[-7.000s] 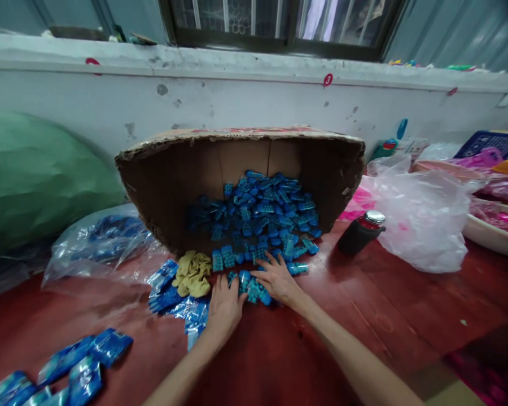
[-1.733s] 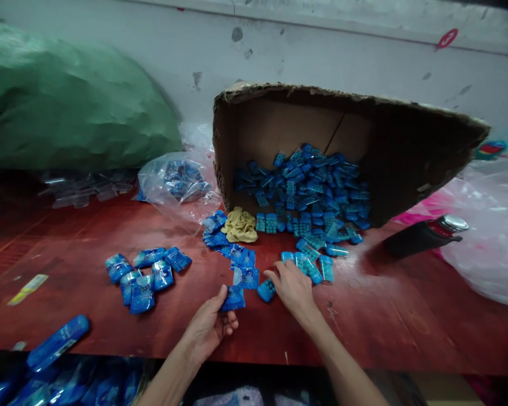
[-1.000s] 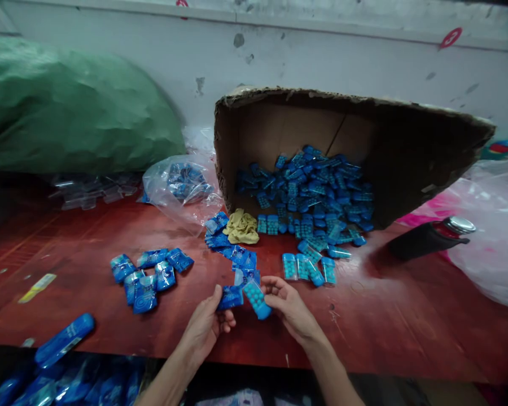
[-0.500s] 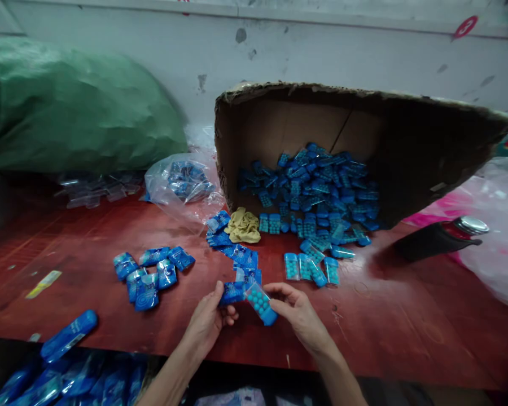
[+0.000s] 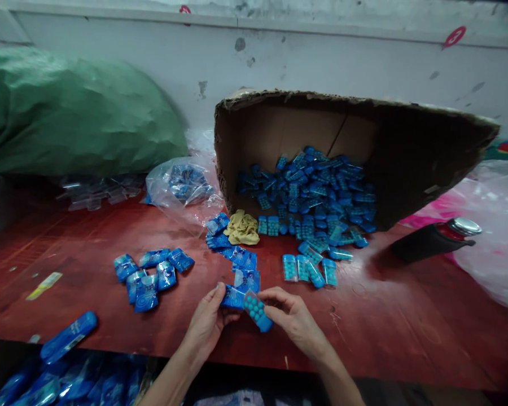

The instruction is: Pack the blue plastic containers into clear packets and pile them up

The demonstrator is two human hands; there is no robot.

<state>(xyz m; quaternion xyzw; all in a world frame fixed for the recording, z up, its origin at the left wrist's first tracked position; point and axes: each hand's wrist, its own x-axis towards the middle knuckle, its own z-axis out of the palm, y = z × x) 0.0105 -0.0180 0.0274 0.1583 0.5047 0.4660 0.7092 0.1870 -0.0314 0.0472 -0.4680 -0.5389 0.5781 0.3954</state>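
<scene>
Blue-capped container (image 5: 255,309), pinched in the right fingers (image 5: 276,293), now sits closer to the packet (image 5: 232,296) the left fingers (image 5: 217,294) grip.

The red table (image 5: 389,332) bears blue packets (image 5: 146,294), a carton (image 5: 423,149) and a bottle (image 5: 425,242).

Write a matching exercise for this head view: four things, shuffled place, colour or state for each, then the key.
Column 1
1. Left hand
2. Big sack
3. Right hand
4. Bottle

Column 2
A. Dark, with a silver top
B. Holding a clear case of turquoise balls
C. Holding a blue packet
D. Green, left of the cardboard box in the picture

Pairs: 1-C, 2-D, 3-B, 4-A
</scene>
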